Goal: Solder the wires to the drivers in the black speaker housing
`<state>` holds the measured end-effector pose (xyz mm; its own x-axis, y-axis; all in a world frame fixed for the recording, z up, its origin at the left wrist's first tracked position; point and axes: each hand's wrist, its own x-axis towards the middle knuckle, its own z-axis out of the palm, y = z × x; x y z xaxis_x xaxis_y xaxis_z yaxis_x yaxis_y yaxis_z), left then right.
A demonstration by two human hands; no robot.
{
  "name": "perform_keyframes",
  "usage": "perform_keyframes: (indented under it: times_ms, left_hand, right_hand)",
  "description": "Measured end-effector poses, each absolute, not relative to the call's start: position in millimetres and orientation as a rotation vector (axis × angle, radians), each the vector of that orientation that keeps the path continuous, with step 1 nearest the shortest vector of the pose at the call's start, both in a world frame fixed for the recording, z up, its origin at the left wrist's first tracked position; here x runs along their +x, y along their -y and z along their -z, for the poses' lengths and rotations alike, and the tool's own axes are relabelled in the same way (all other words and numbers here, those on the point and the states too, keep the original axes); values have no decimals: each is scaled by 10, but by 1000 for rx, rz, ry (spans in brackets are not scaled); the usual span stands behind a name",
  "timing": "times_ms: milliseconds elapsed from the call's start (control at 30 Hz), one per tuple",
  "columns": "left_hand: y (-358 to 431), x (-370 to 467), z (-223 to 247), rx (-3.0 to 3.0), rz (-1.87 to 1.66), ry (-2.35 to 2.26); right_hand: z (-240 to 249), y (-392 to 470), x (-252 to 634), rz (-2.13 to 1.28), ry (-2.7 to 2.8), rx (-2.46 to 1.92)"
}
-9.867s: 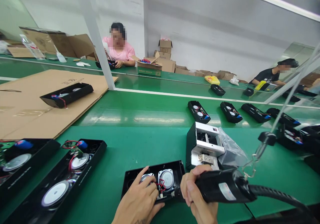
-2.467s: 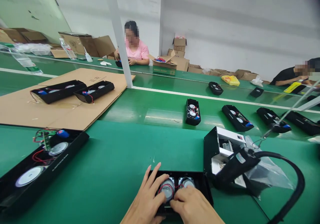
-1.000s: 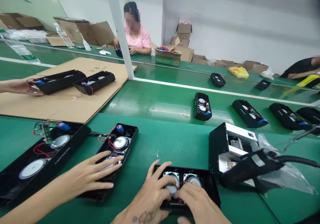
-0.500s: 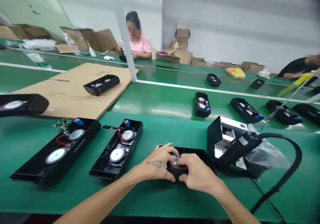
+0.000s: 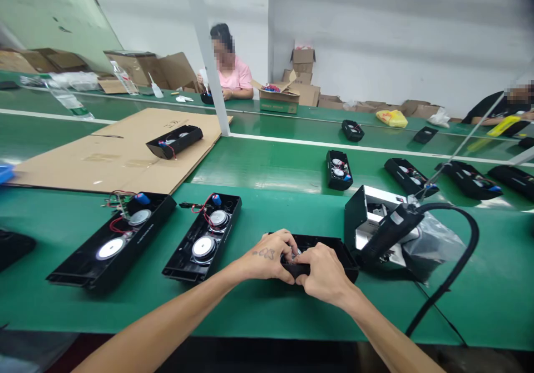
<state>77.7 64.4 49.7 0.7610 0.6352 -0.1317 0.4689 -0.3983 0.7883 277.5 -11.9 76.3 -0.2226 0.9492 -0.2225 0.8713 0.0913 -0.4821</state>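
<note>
A black speaker housing (image 5: 329, 244) lies on the green bench in front of me. My left hand (image 5: 273, 255) grips its left part, thumb against the near wall and fingers curled inside. Beside it, my right hand (image 5: 323, 270) has its thumb on the same wall and its fingers bent into the housing. The fingers of both hands almost meet, hiding most of the inside and any small part there. To the left lies an open speaker housing (image 5: 183, 262) with two round drivers and red wires. Another open housing (image 5: 133, 253) with a green circuit board sits farther left.
A black-and-silver machine (image 5: 375, 223) with a black handheld tool (image 5: 386, 234) and thick cable stands at right. A cardboard sheet (image 5: 108, 164) bears another housing. More housings (image 5: 340, 170) lie beyond. A co-worker (image 5: 233, 78) in pink sits across the bench.
Both hands stay at the housing, fingers still inside it. The view has shifted slightly. At left, the near housing has left the cardboard's edge, and a dark housing and blue object now show at the frame edge.
</note>
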Motion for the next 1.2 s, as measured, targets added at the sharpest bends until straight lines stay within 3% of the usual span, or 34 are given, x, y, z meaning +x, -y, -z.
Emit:
perform_keyframes:
  times_ms: [900,1000,1133,1200]
  left_hand:
    - [-559,816,-602,2362,-130,-749]
    - [-426,767,-500,2436,-169,-744]
    - [-180,658,-204,2536,-334,-732]
    - [-75,618,-78,2567,-430,-745]
  right_hand:
    - [-569,375,2753,-510,2302,-1671]
    - [-692,554,2969,-388,2045,-1442]
    - [-747,730,3497,136,1140,-1311]
    - [-701,729,3721,117,870,-1401]
